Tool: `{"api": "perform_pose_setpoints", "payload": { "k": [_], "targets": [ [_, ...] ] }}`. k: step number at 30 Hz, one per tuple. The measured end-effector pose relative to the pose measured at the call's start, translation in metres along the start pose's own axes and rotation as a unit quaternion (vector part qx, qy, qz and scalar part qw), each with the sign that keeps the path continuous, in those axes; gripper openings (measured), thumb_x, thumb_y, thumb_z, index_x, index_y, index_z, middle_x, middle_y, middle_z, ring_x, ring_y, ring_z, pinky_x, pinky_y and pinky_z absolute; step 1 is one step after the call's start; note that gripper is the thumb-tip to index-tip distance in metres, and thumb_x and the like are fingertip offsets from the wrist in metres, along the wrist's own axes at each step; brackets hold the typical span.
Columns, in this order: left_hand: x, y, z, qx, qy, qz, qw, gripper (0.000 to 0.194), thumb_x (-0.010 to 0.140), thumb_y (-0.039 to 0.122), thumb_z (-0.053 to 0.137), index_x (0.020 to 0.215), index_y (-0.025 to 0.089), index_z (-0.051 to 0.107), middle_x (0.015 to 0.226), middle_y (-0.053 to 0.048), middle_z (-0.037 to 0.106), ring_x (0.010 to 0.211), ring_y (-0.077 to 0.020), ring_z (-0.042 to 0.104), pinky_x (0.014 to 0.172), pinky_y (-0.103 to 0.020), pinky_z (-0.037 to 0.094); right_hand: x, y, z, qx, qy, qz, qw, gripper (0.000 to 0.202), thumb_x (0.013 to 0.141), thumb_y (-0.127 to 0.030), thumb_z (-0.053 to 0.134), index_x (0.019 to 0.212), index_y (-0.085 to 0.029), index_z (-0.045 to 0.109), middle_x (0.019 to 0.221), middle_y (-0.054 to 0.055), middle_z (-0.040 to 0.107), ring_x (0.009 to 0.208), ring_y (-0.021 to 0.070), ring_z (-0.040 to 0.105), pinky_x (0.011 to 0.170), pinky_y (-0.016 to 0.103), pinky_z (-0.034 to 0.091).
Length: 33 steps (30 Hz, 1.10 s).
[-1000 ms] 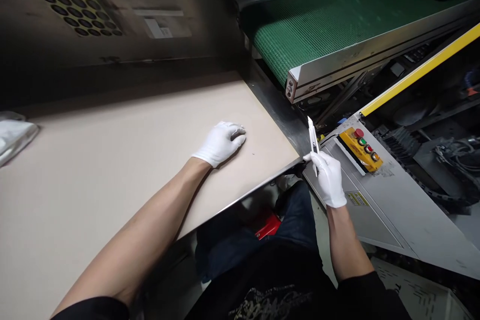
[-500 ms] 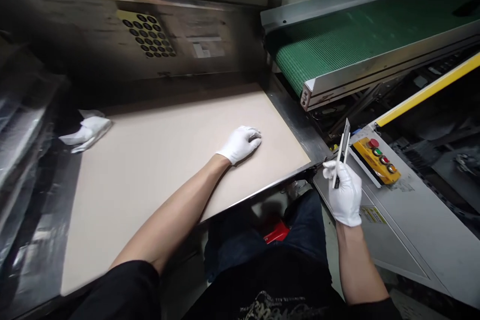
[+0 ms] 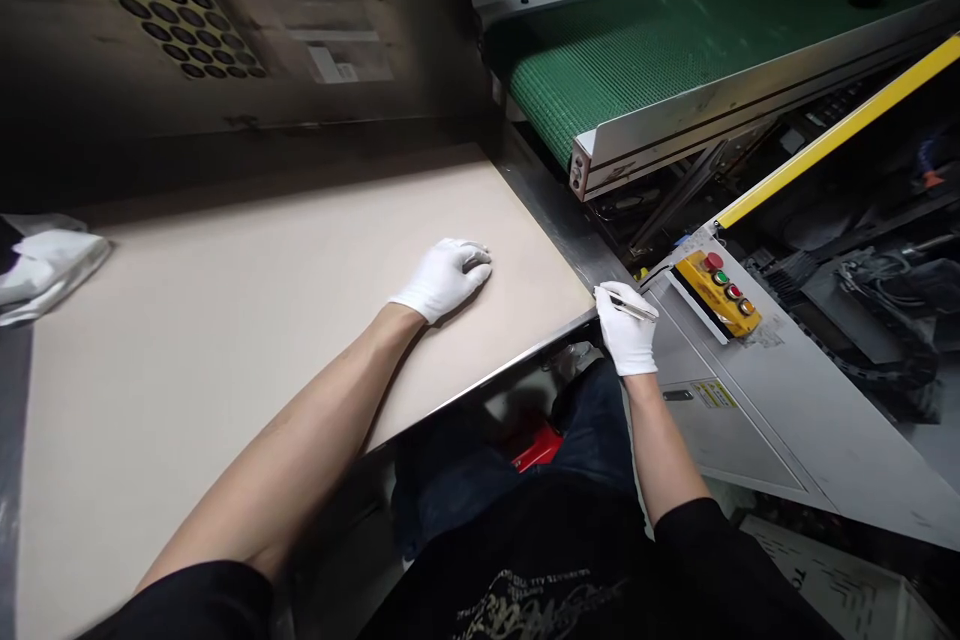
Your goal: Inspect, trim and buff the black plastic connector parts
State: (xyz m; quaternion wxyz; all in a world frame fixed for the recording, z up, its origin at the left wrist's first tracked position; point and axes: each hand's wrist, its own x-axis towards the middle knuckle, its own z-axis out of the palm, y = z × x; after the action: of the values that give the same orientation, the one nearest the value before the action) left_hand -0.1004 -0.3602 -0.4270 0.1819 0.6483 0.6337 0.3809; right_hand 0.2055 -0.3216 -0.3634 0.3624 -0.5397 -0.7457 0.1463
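My left hand (image 3: 442,280), in a white glove, rests on a large pale beige board (image 3: 247,340), with its fingers loosely bent and nothing seen in them. The board lies flat on a dark metal worktable (image 3: 551,210). At the board's near right corner, my right hand (image 3: 628,335), also white-gloved, is closed around a slim, pale-bodied utility knife (image 3: 634,308). The knife lies across the fist; its tip is hidden now. Another person's white-gloved hand (image 3: 56,265) is by the board's left edge.
A green conveyor belt (image 3: 675,40) stands beyond the right end of the table. To the right is a yellow button box (image 3: 718,295) on a grey cabinet (image 3: 787,410), with a yellow bar (image 3: 840,135) slanting above. A metal wall (image 3: 300,30) backs the table.
My right hand has moved left to the board's corner and turned the knife from upright to lying across the fist. My left hand stays on the board; the view has swung right.
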Motion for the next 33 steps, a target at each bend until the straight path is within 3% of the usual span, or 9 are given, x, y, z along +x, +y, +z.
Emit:
{"api": "perform_pose_setpoints", "payload": {
  "k": [3, 8, 12, 17, 19, 21, 24, 28, 33],
  "targets": [
    [0.0, 0.002, -0.001, -0.004, -0.002, -0.005, 1.0, 0.027, 0.091, 0.035, 0.058, 0.094, 0.02, 0.08, 0.115, -0.01, 0.081, 0.116, -0.0309, 0.071, 0.112, -0.05, 0.052, 0.004, 0.006, -0.002, -0.003, -0.013, -0.021, 1.0, 0.027, 0.09, -0.038, 0.062, 0.089, -0.018, 0.08, 0.096, 0.012, 0.083, 0.092, 0.0254, 0.077, 0.094, 0.04, 0.06],
    [0.0, 0.005, -0.003, -0.014, 0.001, -0.024, 1.0, 0.026, 0.091, 0.035, 0.059, 0.094, 0.021, 0.08, 0.116, -0.01, 0.08, 0.117, -0.0316, 0.07, 0.111, -0.05, 0.053, 0.008, 0.009, -0.015, 0.013, -0.143, -0.104, 0.984, 0.026, 0.093, -0.038, 0.066, 0.103, -0.021, 0.084, 0.101, 0.01, 0.082, 0.089, 0.0224, 0.075, 0.09, 0.039, 0.061],
    [0.001, 0.005, -0.002, -0.015, 0.003, -0.024, 1.0, 0.026, 0.089, 0.034, 0.059, 0.093, 0.02, 0.08, 0.115, -0.01, 0.08, 0.114, -0.0316, 0.071, 0.11, -0.049, 0.053, 0.011, 0.012, -0.028, 0.049, -0.169, -0.014, 0.984, 0.025, 0.087, -0.043, 0.074, 0.096, -0.022, 0.085, 0.098, 0.008, 0.083, 0.088, 0.0232, 0.075, 0.087, 0.039, 0.062],
    [0.002, 0.006, -0.003, -0.013, 0.013, -0.032, 0.999, 0.026, 0.091, 0.034, 0.058, 0.093, 0.02, 0.08, 0.11, -0.009, 0.081, 0.11, -0.0311, 0.071, 0.107, -0.049, 0.054, 0.014, 0.018, -0.042, 0.158, -0.141, 0.109, 0.971, 0.031, 0.086, -0.046, 0.075, 0.095, -0.017, 0.082, 0.076, 0.003, 0.077, 0.058, 0.0148, 0.061, 0.057, 0.03, 0.053],
    [0.002, 0.007, -0.003, -0.013, 0.016, -0.036, 0.999, 0.025, 0.091, 0.034, 0.058, 0.092, 0.021, 0.08, 0.11, -0.008, 0.081, 0.11, -0.0309, 0.071, 0.107, -0.049, 0.054, 0.014, 0.016, -0.049, 0.144, -0.126, 0.077, 0.979, 0.028, 0.088, -0.042, 0.075, 0.101, -0.018, 0.082, 0.084, 0.004, 0.079, 0.064, 0.0158, 0.065, 0.063, 0.031, 0.056],
    [0.002, 0.008, -0.003, -0.014, 0.018, -0.042, 0.999, 0.025, 0.091, 0.034, 0.058, 0.091, 0.021, 0.079, 0.11, -0.008, 0.081, 0.111, -0.0307, 0.071, 0.108, -0.049, 0.054, 0.013, 0.012, -0.058, 0.086, -0.135, -0.001, 0.987, 0.025, 0.091, -0.037, 0.073, 0.109, -0.021, 0.081, 0.103, 0.007, 0.082, 0.085, 0.0205, 0.074, 0.081, 0.037, 0.061],
    [0.001, 0.009, -0.003, -0.014, 0.018, -0.053, 0.998, 0.025, 0.091, 0.035, 0.059, 0.093, 0.021, 0.08, 0.111, -0.008, 0.081, 0.112, -0.0303, 0.071, 0.107, -0.048, 0.055, 0.009, 0.006, -0.07, -0.012, -0.193, -0.126, 0.973, 0.027, 0.097, -0.034, 0.067, 0.118, -0.025, 0.08, 0.12, 0.009, 0.08, 0.111, 0.0256, 0.075, 0.103, 0.044, 0.06],
    [0.0, 0.008, -0.003, -0.01, 0.02, -0.06, 0.998, 0.025, 0.091, 0.036, 0.059, 0.093, 0.022, 0.08, 0.112, -0.007, 0.081, 0.113, -0.0296, 0.071, 0.109, -0.047, 0.054, 0.007, 0.007, -0.072, -0.102, -0.28, -0.196, 0.934, 0.029, 0.102, -0.034, 0.058, 0.123, -0.028, 0.078, 0.127, 0.008, 0.079, 0.115, 0.0257, 0.075, 0.107, 0.044, 0.06],
    [0.0, 0.008, -0.003, -0.006, 0.022, -0.056, 0.998, 0.026, 0.09, 0.036, 0.059, 0.092, 0.021, 0.08, 0.111, -0.006, 0.081, 0.111, -0.029, 0.071, 0.109, -0.046, 0.054, 0.02, 0.011, -0.048, -0.157, -0.315, -0.239, 0.905, 0.032, 0.105, -0.031, 0.049, 0.117, -0.024, 0.078, 0.126, 0.009, 0.079, 0.12, 0.0266, 0.073, 0.111, 0.044, 0.057]
  ]
}}
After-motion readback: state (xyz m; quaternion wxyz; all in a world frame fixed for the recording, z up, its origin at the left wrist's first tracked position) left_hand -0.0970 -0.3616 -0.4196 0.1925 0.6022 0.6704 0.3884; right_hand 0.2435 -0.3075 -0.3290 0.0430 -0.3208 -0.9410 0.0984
